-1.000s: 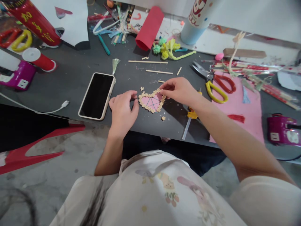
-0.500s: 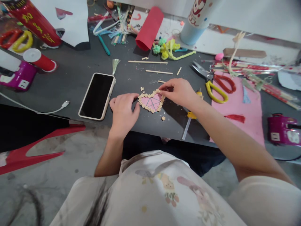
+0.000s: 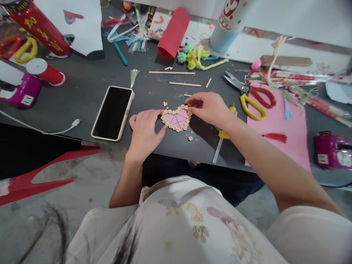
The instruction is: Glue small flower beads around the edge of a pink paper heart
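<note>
A pink heart-shaped craft piece (image 3: 179, 119) lies on the dark table, crossed by thin dark lines and bordered with small pale flower-like pieces. My left hand (image 3: 145, 132) rests at its left edge, index fingertip above and thumb below, bracing it. At the heart's upper right edge my right hand (image 3: 207, 106) has thumb and fingers closed in a pinch on the border; whether a loose piece is between them is hidden. One pale flower piece (image 3: 190, 138) lies just below the heart, and a small pale cluster (image 3: 165, 104) sits above it.
Left of my hands lies a phone (image 3: 112, 113). Thin wooden sticks (image 3: 172, 72) lie beyond the heart. To the right are scissors (image 3: 247, 95) on pink paper (image 3: 288, 146) and a yellow-and-clear glue gun (image 3: 223, 135). A red can (image 3: 38, 27) and a bottle (image 3: 225, 29) stand behind.
My left thumb has shifted slightly right, closer onto the heart's lower left edge. The right hand stays pinched at the same edge. The camera view has moved a little.
</note>
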Available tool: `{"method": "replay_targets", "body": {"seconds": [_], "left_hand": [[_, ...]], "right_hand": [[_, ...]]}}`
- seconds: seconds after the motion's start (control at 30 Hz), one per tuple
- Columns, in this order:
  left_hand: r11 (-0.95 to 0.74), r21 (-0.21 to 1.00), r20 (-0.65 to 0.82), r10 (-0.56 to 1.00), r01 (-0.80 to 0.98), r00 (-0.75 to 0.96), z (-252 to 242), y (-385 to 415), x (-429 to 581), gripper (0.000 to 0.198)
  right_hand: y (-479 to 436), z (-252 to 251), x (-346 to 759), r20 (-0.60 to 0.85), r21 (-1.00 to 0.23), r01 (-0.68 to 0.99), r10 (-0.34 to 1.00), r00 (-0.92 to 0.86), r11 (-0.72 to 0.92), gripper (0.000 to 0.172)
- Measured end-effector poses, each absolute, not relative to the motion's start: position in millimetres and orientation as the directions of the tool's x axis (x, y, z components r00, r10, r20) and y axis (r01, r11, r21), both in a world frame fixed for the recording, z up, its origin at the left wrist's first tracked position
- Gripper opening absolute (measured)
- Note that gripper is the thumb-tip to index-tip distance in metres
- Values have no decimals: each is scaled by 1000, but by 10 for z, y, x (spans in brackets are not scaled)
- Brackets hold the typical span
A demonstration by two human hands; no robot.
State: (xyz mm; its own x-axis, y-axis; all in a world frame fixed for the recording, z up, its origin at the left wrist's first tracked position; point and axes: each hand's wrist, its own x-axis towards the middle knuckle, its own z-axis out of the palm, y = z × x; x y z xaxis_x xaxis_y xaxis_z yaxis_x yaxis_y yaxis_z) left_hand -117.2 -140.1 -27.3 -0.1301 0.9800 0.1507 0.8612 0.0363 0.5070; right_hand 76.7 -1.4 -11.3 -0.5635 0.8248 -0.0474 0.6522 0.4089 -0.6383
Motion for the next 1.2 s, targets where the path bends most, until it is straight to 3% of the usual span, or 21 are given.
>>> {"method": "replay_targets", "body": {"seconds": [0.6,1.2], "left_hand": [[17,487,138,986,873,-96,-259,-1406,-1178,38],[2,553,150,984,833,-101,-242,-1401,-1182,36]], "right_hand": [[-14,-78,787,-77,-659,632,800,-595,407,26],[7,-86,815,-67,-679,608,790,-609,411,28]]}}
